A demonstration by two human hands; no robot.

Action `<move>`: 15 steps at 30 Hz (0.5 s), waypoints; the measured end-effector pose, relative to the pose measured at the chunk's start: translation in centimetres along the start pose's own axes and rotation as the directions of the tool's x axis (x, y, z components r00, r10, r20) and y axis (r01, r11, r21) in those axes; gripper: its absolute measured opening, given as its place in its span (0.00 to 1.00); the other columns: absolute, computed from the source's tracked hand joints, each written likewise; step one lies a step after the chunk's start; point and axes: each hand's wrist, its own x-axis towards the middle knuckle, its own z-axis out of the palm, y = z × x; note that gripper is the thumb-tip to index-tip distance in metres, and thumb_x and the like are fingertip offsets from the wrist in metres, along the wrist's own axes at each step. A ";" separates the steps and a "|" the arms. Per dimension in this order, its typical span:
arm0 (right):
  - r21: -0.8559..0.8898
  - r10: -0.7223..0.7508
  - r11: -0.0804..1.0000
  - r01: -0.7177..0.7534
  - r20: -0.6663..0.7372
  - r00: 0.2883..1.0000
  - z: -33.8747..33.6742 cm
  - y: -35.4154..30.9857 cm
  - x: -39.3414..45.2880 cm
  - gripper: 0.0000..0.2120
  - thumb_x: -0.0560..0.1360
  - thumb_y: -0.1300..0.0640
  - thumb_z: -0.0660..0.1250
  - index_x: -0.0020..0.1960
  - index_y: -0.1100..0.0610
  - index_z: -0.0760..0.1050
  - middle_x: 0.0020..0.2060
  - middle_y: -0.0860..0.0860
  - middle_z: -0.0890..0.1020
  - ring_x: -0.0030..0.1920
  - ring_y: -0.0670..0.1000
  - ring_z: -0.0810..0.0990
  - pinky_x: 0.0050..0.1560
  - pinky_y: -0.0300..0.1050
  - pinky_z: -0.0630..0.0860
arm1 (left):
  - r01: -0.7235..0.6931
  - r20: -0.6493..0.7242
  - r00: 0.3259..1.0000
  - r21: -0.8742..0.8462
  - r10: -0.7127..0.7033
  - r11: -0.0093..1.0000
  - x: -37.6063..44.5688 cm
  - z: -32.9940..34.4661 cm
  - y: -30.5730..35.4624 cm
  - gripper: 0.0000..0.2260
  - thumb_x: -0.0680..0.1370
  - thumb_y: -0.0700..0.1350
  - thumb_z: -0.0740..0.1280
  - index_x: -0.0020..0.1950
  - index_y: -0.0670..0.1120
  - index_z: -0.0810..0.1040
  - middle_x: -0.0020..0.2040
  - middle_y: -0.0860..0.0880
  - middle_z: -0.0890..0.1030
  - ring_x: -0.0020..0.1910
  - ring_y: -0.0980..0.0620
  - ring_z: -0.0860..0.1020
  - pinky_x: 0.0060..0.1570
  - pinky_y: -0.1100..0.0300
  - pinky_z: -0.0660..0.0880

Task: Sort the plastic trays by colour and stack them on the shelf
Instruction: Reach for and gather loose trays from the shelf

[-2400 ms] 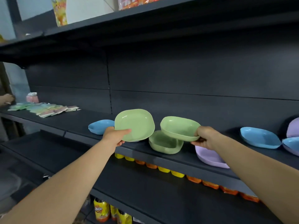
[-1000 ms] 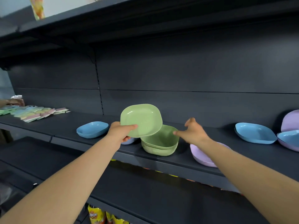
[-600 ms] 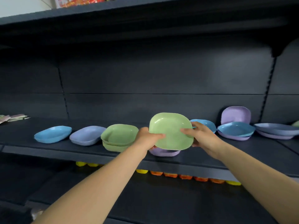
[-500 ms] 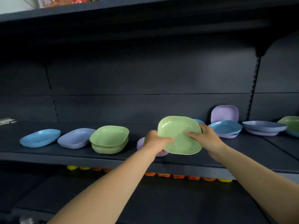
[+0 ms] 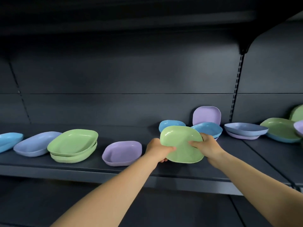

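A green tray (image 5: 180, 141) is tilted toward me above the dark shelf (image 5: 164, 173). My left hand (image 5: 158, 149) grips its left edge and my right hand (image 5: 207, 145) grips its right edge, thumb on the face. Two green trays (image 5: 73, 145) sit stacked at the left. A lilac tray (image 5: 123, 152) lies just left of my left hand. Behind the held tray are blue trays (image 5: 208, 129) and a lilac tray (image 5: 206, 115) leaning on the back wall.
Far left lie a periwinkle tray (image 5: 35, 144) and a blue tray (image 5: 9, 140). To the right sit a periwinkle tray on a lilac one (image 5: 244, 130), then green trays (image 5: 281, 129) over a blue one. A slotted upright (image 5: 237, 89) splits the back wall.
The view has swung right along the shelf. The green tray, earlier held by my left hand alone, is now held by both hands and has moved right, away from the green stack.
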 end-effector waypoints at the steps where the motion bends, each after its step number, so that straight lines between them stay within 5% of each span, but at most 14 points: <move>1: -0.001 0.004 1.000 -0.004 0.006 1.000 -0.1 -0.1 0.5 0.07 0.74 0.65 0.66 0.49 0.56 0.77 0.49 0.55 0.83 0.52 0.56 0.80 0.54 0.50 0.77 | 0.002 -0.012 1.000 0.000 -0.002 1.000 0.3 0.0 0.2 0.07 0.73 0.45 0.70 0.45 0.45 0.75 0.34 0.49 0.76 0.26 0.54 0.72 0.23 0.66 0.67; 7: -0.002 -0.060 0.998 0.060 0.107 0.992 2.5 -2.8 3.0 0.09 0.74 0.64 0.68 0.54 0.58 0.76 0.49 0.54 0.82 0.51 0.54 0.79 0.52 0.48 0.75 | 0.000 -0.123 0.992 -0.050 -0.006 0.999 1.2 -3.9 0.5 0.11 0.72 0.45 0.72 0.50 0.42 0.76 0.36 0.49 0.76 0.27 0.53 0.72 0.23 0.65 0.66; 15: 0.061 -0.136 0.990 0.126 0.226 0.965 15.0 -7.2 3.4 0.12 0.74 0.64 0.68 0.57 0.60 0.77 0.50 0.54 0.82 0.52 0.54 0.80 0.50 0.46 0.75 | -0.002 -0.272 0.962 -0.068 -0.017 0.998 1.0 -15.9 -4.1 0.14 0.71 0.44 0.73 0.53 0.40 0.78 0.40 0.48 0.79 0.31 0.52 0.74 0.25 0.64 0.67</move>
